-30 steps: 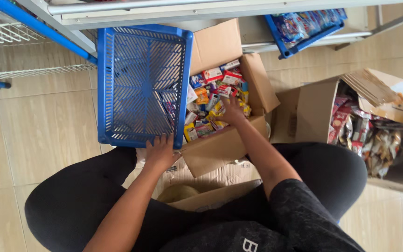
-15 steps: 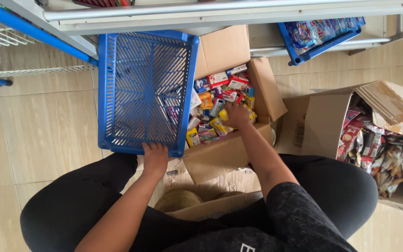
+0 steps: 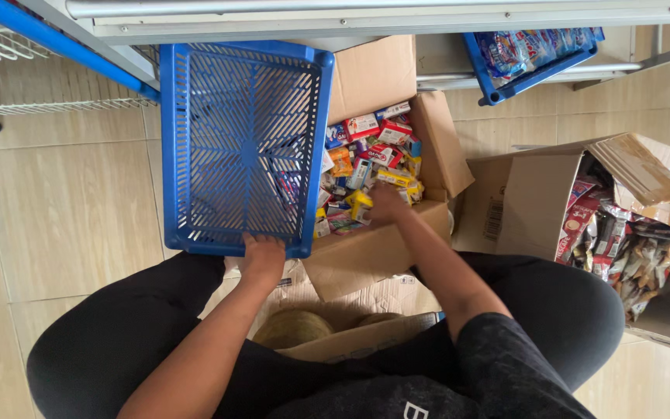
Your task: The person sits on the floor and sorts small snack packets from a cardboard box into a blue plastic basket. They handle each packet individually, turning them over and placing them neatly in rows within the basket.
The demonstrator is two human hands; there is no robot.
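Blue plastic crate (image 3: 246, 147), empty, slatted bottom, sits centre-left of frame, tilted against the open cardboard box (image 3: 374, 248) just right of it. Left hand (image 3: 263, 258) grips the crate's near rim at its lower edge, fingers curled over the lip, closed on it. Right hand (image 3: 385, 206) is down inside the box among the small snack packets (image 3: 366, 159), centre of frame; fingers bent into the pile, whether they've actually pinched a packet I cannot tell.

Step in hand, judging by the layout: picking packets out of the box while steadying the crate beside it. A next move would call for a firm pinch on one or several packets, a lift clear of the box flap, and a short carry leftward over the crate rim.

Pose: both forearms reach forward from lower frame, left arm nearly straight up the frame, right arm angled in from lower right. Person crouches, knees spread to both sides.

Around: second blue crate (image 3: 533, 54) with packaged goods upper right under a metal shelf (image 3: 397, 12); another open carton (image 3: 583, 209) of snack bags right; wire rack (image 3: 9, 77) upper left; tiled floor (image 3: 56, 209).
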